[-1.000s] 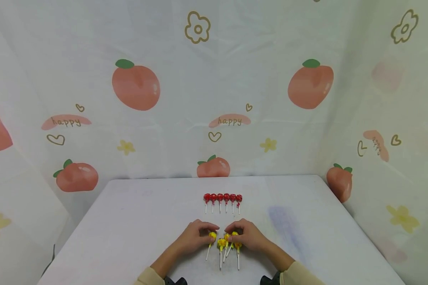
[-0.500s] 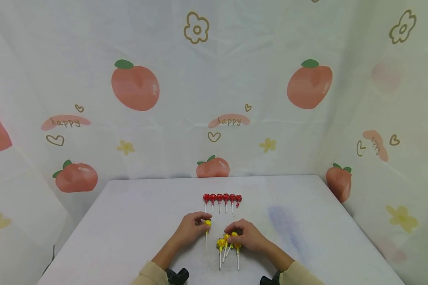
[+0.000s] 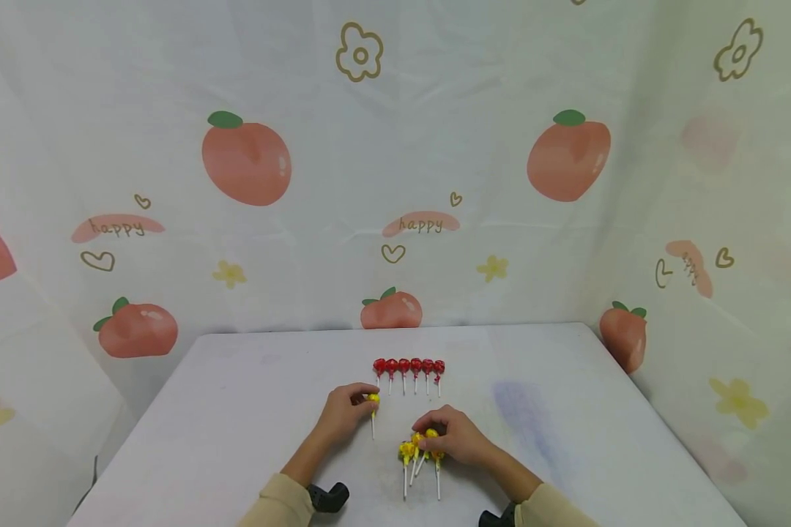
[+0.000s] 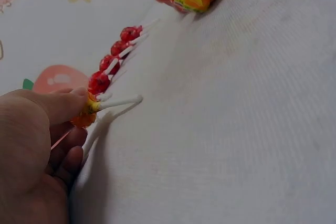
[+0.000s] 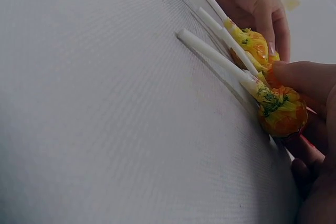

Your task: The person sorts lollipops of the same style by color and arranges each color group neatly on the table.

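One yellow lollipop (image 3: 373, 398) is pinched by left hand (image 3: 342, 414), red lollipops (image 3: 404, 364) just beyond, another yellow one (image 3: 432, 433) by right hand (image 3: 459, 437)!

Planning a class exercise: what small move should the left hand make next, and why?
Probably lay down the yellow lollipop: the left hand pinches it near the leftmost red lollipop, both pointing the same way.

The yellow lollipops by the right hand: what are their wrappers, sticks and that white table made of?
The nearest wrapper looks like thin, slightly shiny plastic film: it's crinkled and bunched up. Its stick seems plastic or rolled paper: smooth, straight, white. The table may have a matte cloth or textured plastic top: fine lines show.
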`<control>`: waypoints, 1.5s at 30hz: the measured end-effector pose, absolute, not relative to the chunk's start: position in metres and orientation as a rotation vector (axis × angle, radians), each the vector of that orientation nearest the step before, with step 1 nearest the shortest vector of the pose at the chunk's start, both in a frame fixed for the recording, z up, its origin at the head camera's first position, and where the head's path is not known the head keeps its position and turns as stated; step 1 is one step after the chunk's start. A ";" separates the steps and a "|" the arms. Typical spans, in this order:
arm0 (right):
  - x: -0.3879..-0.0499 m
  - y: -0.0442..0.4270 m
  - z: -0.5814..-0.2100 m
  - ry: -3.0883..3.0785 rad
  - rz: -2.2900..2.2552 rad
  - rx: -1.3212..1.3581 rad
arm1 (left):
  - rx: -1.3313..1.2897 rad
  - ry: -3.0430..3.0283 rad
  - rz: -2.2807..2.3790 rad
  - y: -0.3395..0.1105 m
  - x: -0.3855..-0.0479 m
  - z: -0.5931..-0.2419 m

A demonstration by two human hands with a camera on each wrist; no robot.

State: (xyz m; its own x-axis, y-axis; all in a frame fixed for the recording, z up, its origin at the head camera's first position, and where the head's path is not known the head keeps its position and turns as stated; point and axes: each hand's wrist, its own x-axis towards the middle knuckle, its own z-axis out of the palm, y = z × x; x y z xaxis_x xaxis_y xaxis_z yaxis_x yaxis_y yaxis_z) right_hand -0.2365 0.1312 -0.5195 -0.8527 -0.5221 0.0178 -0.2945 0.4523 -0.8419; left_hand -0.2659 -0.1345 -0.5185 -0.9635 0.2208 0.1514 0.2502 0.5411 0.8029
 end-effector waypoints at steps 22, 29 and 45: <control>-0.236 0.129 -0.514 2.474 -1.319 -0.661 | -0.404 -2.709 -1.427 -0.137 -0.266 -0.528; -0.241 0.130 -0.511 2.449 -1.303 -0.704 | -0.383 -2.703 -1.431 -0.135 -0.264 -0.527; -0.253 0.123 -0.489 2.416 -1.216 -0.757 | -0.377 -2.717 -1.430 -0.135 -0.264 -0.525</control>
